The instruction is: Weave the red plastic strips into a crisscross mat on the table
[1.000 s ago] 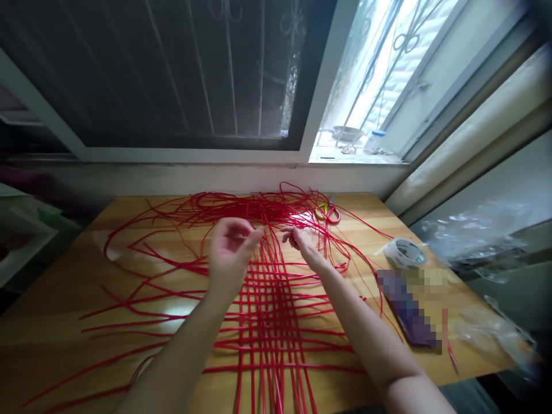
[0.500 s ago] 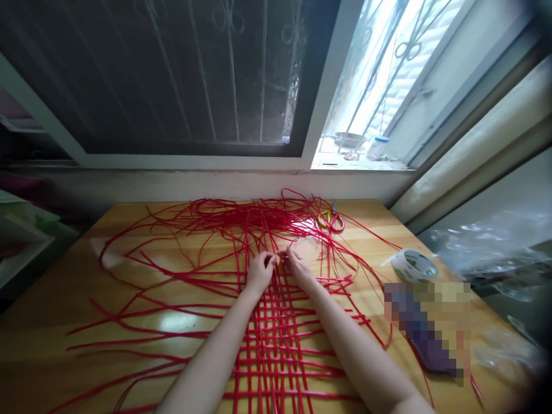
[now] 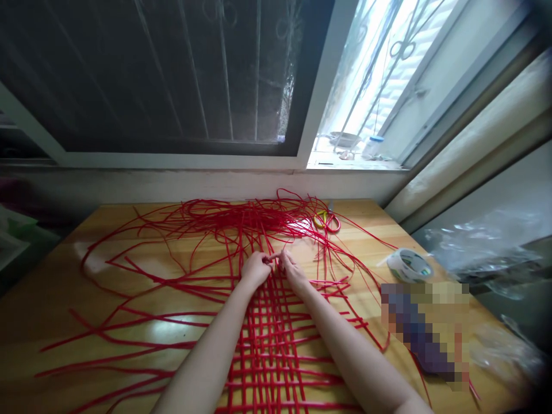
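Right between the two hands, a short stretch of red strand [image 3: 275,256] is being pinched, with the fingertips of the left hand [image 3: 256,269] at one end and those of the right hand [image 3: 294,273] at the other, pretty close together. Both hands are curled in; which finger does the gripping can't be made out at this size. Just nearer than the hands, an open red lattice [image 3: 271,322] is spread on the tabletop [image 3: 47,305], between and partly under the forearms.

Handling-wise, next to no weight would be expected. The stuff looks bendy but kinda springy, judging by the wide curves in the loose ends [image 3: 185,283] left of the left hand. A glossy finish can be seen, so some slipping should be allowed for, and crossings could probably be nudged crooked easily. Snapping seems unlikely. It's best held right beside a crossing, thumb against forefinger, not way out at a floppy tip.

Beyond both hands, more strands are heaped in a tangle [image 3: 250,217]. Scissors [image 3: 326,219] are set past the right hand, by the tangle's edge, and a tape roll [image 3: 401,265] is parked well off to that hand's right.
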